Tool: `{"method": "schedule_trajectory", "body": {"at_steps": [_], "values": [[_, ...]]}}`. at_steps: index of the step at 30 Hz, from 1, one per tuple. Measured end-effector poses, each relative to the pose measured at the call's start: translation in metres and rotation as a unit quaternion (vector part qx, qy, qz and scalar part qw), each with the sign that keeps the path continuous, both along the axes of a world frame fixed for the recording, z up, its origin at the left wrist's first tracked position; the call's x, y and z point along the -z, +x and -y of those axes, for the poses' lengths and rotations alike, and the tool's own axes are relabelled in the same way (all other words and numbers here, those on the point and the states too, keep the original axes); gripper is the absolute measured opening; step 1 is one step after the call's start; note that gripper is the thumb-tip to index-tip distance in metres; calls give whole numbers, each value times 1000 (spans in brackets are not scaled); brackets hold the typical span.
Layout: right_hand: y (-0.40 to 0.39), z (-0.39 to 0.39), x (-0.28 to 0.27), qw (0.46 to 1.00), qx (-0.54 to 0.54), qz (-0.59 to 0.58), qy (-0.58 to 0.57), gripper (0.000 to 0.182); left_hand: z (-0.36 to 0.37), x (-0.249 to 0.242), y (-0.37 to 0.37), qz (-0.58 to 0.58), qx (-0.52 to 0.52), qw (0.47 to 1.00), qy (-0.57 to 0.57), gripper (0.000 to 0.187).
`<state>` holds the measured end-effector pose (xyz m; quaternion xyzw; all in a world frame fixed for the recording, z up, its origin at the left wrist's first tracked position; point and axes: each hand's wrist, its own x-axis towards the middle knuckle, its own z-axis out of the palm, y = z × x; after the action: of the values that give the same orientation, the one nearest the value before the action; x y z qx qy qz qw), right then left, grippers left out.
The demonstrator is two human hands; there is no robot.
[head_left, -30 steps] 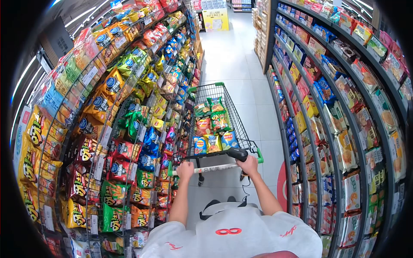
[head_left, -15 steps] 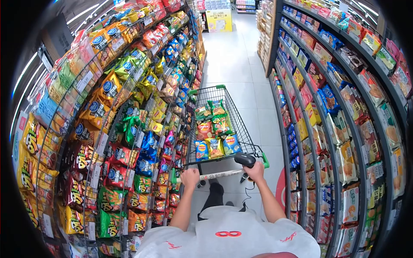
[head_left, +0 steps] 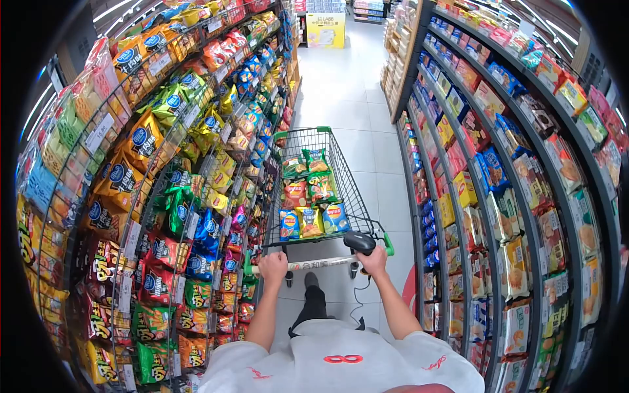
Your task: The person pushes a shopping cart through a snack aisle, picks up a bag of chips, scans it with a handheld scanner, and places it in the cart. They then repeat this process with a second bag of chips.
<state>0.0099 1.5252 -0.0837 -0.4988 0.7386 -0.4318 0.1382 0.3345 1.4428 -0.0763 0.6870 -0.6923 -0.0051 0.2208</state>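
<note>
My left hand [head_left: 273, 265] is wrapped round the left part of the cart's white handle bar [head_left: 321, 264]. Near the bar's right end, my right hand [head_left: 373, 261] grips the bar, with a black handheld scanner [head_left: 360, 243] at its fingers; a coiled cable hangs below. Whether that hand also holds the scanner is hard to tell. Several snack bags, among them a blue bag [head_left: 335, 217], a yellow bag [head_left: 310, 222] and a red bag [head_left: 294, 194], lie in the wire shopping cart [head_left: 352, 190] in front of me.
Racks of colourful snack bags [head_left: 172, 216] stand close on the left, near the cart's side. Shelves of packaged food [head_left: 498, 170] line the right. The tiled aisle floor [head_left: 388, 157] runs ahead to a yellow display box [head_left: 325, 31].
The cart and both hands appear further left in the view, and the shelves have shifted. One leg below the handle has changed position. Both hands keep their grip.
</note>
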Motion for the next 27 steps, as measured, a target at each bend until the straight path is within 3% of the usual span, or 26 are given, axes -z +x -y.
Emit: {"method": "schedule_trajectory", "body": {"at_steps": [6,10,27], "values": [[-17,54,-6,1000,9,3,-23,35,50,-4,-21,-8,3,1000,0,37],[-27,90,-15,998,28,38,51,39,84,-5,-31,-16,19,1000,5,37],[-31,233,-26,990,97,36,97,38,232,-19,-50,-37,42,998,26,38]]}}
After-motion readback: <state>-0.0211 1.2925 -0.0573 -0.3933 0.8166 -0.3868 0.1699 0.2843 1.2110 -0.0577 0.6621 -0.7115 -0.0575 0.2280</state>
